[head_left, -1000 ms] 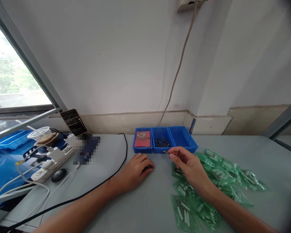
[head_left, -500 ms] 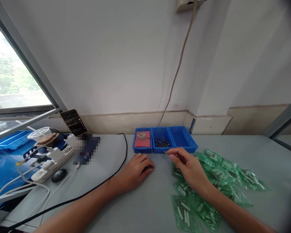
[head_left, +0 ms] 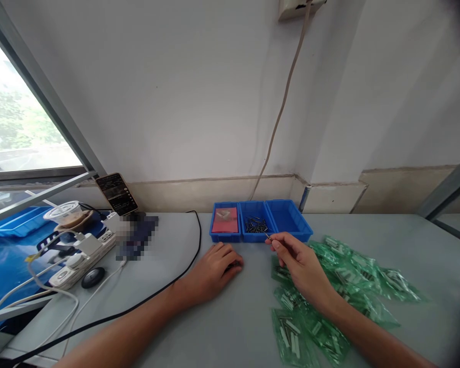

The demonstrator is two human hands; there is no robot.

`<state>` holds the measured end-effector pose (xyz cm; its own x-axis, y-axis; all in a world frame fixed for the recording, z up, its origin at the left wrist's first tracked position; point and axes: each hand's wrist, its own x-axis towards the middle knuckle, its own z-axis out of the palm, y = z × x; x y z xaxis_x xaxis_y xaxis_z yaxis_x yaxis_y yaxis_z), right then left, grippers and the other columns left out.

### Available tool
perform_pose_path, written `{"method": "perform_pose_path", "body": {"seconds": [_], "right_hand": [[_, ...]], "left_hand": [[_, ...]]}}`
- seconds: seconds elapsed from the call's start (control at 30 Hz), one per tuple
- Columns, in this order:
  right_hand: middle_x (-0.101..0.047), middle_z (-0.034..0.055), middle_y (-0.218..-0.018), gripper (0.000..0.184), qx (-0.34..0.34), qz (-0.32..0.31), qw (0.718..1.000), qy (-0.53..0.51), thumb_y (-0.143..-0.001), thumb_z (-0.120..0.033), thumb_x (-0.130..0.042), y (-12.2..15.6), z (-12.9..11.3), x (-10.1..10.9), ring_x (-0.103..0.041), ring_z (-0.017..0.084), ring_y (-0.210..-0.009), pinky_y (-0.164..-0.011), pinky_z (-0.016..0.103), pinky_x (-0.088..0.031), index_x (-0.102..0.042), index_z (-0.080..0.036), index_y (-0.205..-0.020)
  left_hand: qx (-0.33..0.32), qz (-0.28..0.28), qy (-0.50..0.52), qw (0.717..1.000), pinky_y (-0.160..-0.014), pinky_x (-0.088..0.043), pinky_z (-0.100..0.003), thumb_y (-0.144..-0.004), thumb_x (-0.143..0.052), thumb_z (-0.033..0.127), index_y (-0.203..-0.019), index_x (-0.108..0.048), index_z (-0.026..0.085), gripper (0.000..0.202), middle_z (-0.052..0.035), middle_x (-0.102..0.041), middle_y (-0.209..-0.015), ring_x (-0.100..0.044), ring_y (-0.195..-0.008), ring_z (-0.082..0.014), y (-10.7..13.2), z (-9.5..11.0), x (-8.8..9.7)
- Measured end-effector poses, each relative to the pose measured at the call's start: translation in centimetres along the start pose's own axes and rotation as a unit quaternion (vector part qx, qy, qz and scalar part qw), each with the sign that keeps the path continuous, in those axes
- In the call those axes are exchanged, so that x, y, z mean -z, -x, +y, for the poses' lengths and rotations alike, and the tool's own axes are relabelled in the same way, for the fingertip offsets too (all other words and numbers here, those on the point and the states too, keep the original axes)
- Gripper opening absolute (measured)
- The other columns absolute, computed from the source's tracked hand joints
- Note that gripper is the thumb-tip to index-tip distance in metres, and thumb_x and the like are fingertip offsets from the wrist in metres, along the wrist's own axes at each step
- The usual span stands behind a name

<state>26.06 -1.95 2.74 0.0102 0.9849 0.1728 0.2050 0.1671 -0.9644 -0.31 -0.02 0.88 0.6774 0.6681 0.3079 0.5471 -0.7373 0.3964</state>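
My right hand (head_left: 297, 258) pinches a small metal screw (head_left: 267, 236) between thumb and fingertips, just in front of the middle blue bin (head_left: 253, 237). In that bin lies a heap of dark screws (head_left: 256, 225). My left hand (head_left: 218, 266) rests on the table with its fingers curled in; anything inside them is hidden. The left blue bin (head_left: 225, 237) holds a red card (head_left: 225, 225) with small pale pieces on it. Under and beside my right forearm lie several green plastic bags (head_left: 291, 335) containing white plugs and screws.
A third blue bin (head_left: 289, 220) adjoins the middle one at right. Across the left of the grey table (head_left: 222, 332) runs a black cable (head_left: 153, 295). A phone (head_left: 117, 194), power strip (head_left: 80, 258), black mouse-like object (head_left: 93, 277) and lidded cup (head_left: 63, 212) are at left.
The screw in my right hand has turned from nearly level to a steeper slant, and the fingertips have shifted slightly. My left hand has stayed still.
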Motion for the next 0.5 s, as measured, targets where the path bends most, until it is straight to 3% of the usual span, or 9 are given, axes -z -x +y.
{"method": "perform_pose_path", "body": {"seconds": [0.5], "right_hand": [[-0.066,0.0042,-0.089,0.044,0.002,-0.009,0.999,-0.034,-0.099,-0.063,-0.061,-0.05,0.27,-0.29,-0.050,0.014,-0.059,-0.055,0.029,-0.042,-0.071,-0.021,-0.104]], "left_hand": [[-0.003,0.005,-0.005,1.000,-0.094,-0.046,-0.035,-0.112,-0.054,0.025,-0.114,-0.064,0.022,0.011,-0.0049,-0.065,-0.107,-0.056,-0.100,-0.0215,0.04,-0.16,-0.14]]}}
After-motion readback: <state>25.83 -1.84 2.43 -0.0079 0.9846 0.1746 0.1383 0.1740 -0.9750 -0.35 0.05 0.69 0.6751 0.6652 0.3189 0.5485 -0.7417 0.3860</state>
